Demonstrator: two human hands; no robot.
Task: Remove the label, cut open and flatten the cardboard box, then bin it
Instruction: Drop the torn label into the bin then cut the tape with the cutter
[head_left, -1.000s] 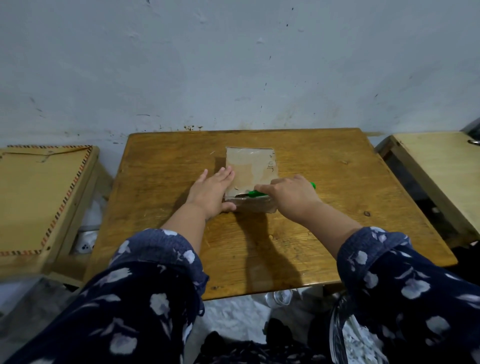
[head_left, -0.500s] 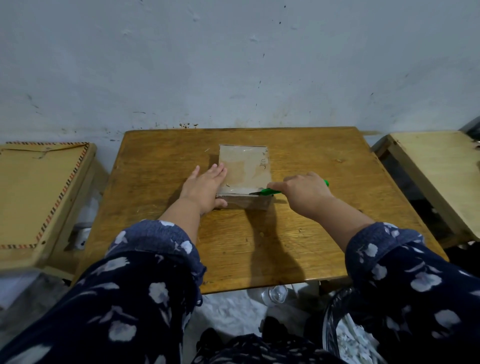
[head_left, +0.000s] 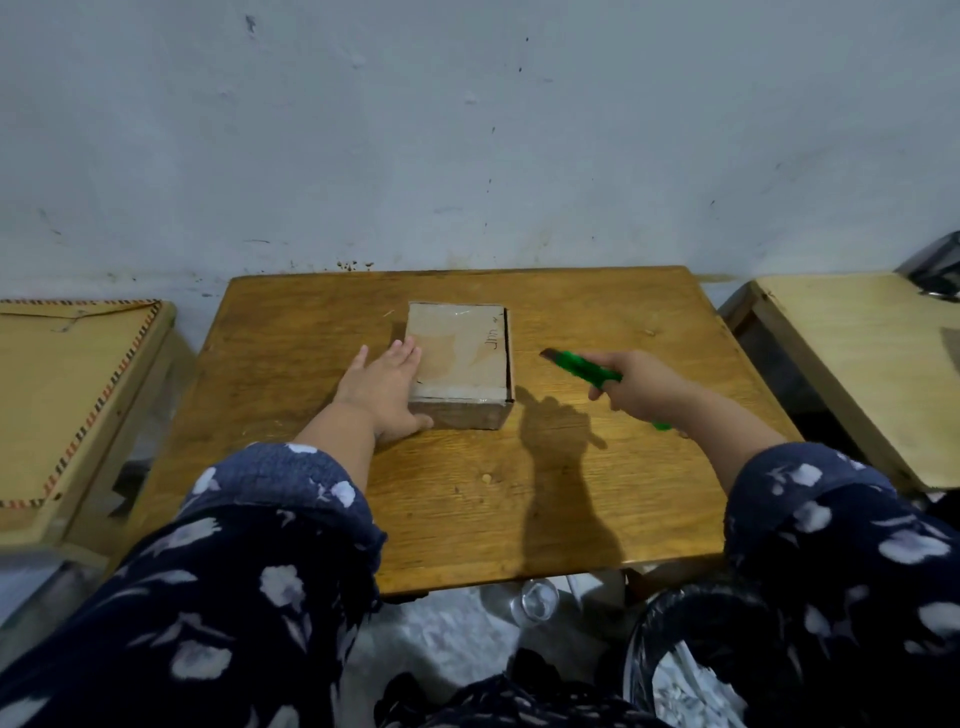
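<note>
A: Was there any writing on the cardboard box (head_left: 459, 358)?

B: A short dark scribble ran along the right side of its top face, near the far right corner. I could not read it. Shiny clear tape covered the top, and I could not make out a printed label or brand.

A: Where did the box sit?

B: At the middle of the frame, on the wooden table (head_left: 597, 493), nearer the far edge than the near one. It was closed, with a dark line running down the right edge of its top.

A: And the hands?

B: The left hand (head_left: 382, 389) lay flat against the box's left side, fingers straight and pressed close together, thumb hooked round the near left corner. The right hand (head_left: 641, 389) was off the box, right of centre, fingers curled tight around a green knife (head_left: 587, 370). The knife's tip pointed up-left toward the box, clear of it.

A: How much room was there?

B: Bare wood lay open on every side of the box, widest toward the bottom of the frame. A paler table (head_left: 857, 364) stood at the right edge, another (head_left: 67, 395) at the left, each with a gap between. A black-lined bin (head_left: 670, 649) sat at the lower right, under the near edge.
</note>
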